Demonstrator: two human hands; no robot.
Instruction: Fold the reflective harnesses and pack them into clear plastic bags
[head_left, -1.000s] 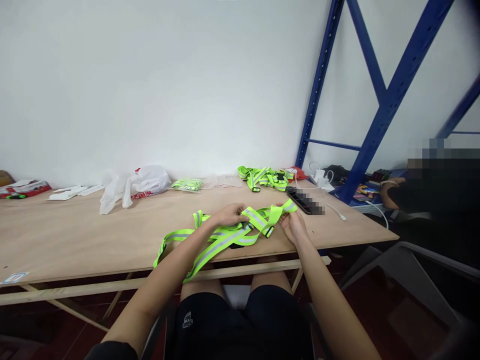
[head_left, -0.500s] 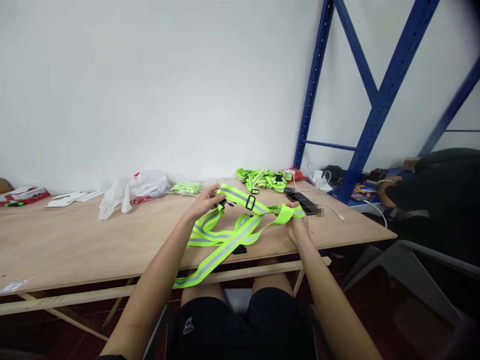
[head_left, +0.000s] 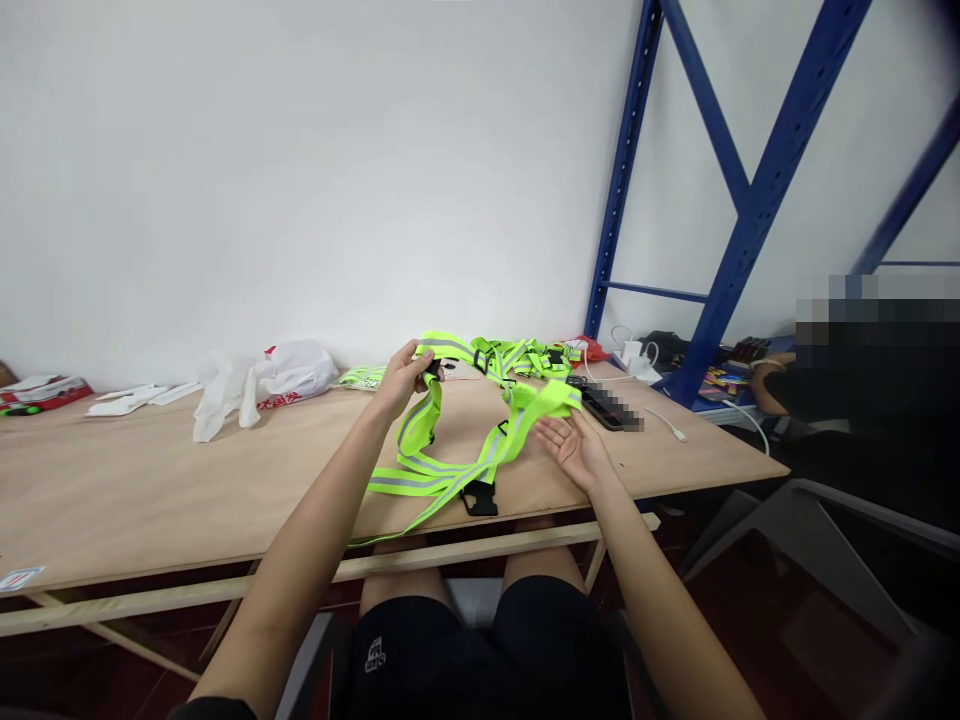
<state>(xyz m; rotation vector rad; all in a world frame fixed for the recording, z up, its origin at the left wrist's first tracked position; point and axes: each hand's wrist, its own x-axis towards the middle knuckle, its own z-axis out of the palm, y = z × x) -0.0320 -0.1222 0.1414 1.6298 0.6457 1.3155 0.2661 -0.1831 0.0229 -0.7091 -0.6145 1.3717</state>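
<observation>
A neon-yellow reflective vest (head_left: pixel 450 470) made of straps with grey stripes is partly lifted over the table's front part. My left hand (head_left: pixel 405 378) is closed on one strap end near a black buckle, holding it above the tabletop. My right hand (head_left: pixel 574 450) is palm up with its fingers stretched out, just below a raised, blurred strap loop; its upper edge meets the strap. A black buckle (head_left: pixel 480 498) hangs low at the table's front edge. One strap end trails down over that edge.
Behind the hands lie more neon straps (head_left: pixel 536 357) and a packed bag of them (head_left: pixel 364 378). A phone (head_left: pixel 609 408) and white cable (head_left: pixel 667 424) are at the right. White plastic bags (head_left: pixel 296 370) sit left. A blue rack (head_left: pixel 720 290) and another person (head_left: pixel 885 370) are at the right.
My right hand has moved left and its fingers have loosened from the strap and spread. My left hand has risen slightly and moved left, lifting the straps into a wider loop.
</observation>
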